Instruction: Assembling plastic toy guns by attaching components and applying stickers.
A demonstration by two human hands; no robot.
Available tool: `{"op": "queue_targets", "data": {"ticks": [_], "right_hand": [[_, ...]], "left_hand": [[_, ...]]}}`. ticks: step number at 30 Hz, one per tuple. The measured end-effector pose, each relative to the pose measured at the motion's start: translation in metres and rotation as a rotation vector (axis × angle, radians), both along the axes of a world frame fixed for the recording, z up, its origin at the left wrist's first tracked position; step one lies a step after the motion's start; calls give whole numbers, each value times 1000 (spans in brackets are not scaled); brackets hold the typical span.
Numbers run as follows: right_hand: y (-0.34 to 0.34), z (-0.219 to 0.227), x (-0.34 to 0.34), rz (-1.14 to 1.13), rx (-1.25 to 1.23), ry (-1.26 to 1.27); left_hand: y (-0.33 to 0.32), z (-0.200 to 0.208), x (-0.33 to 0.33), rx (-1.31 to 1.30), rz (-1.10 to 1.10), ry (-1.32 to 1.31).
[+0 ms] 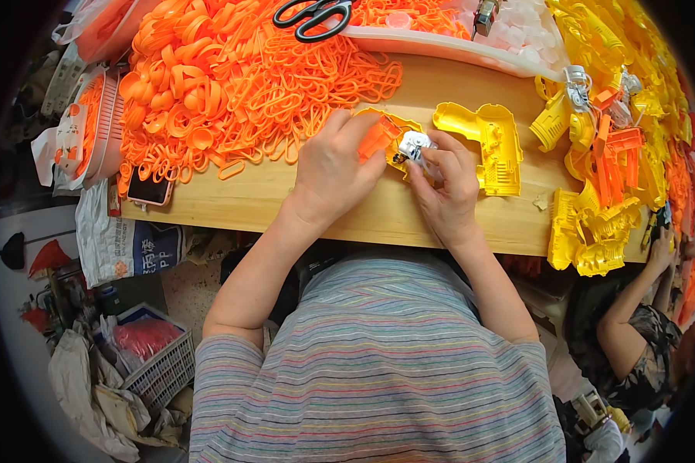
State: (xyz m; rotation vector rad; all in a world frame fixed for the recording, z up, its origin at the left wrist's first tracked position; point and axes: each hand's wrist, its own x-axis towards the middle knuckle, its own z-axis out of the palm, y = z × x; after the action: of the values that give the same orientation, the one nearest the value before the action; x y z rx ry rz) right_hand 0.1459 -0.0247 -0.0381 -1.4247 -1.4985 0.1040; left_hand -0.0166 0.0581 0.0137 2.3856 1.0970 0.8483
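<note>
My left hand (336, 170) is closed on an orange plastic piece (377, 137) over a yellow shell half (409, 122), which lies partly hidden beneath my fingers. Between the fingers of my right hand (446, 185) is a small white mechanism (415, 143) with dark and metallic bits, held at the inside of that shell. Both hands meet just above the table. A second yellow shell half (498, 143), shaped like a toy gun body, lies hollow side up to the right of my right hand, apart from it.
Orange loops and rings (232, 85) heap at the left. Scissors (320, 15) rest by a white tray (448, 50) of parts. Yellow shells (594, 224) pile at right on the wooden table (286, 202). A phone (150, 190) lies at its left edge; another person's arm (633, 309) shows at right.
</note>
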Motion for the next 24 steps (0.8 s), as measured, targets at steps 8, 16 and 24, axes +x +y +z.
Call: {"op": "queue_targets", "data": {"ticks": [8,16,24], "right_hand": [[2,1,2,1,-7,5],[22,4,18,141,-24,90],[23,0,14,186,28,20]], "left_hand": [[7,5,0,-191,-53,17],[5,3,-5,-170,-69,21],[52,43,3,-125,-117,-111]]}}
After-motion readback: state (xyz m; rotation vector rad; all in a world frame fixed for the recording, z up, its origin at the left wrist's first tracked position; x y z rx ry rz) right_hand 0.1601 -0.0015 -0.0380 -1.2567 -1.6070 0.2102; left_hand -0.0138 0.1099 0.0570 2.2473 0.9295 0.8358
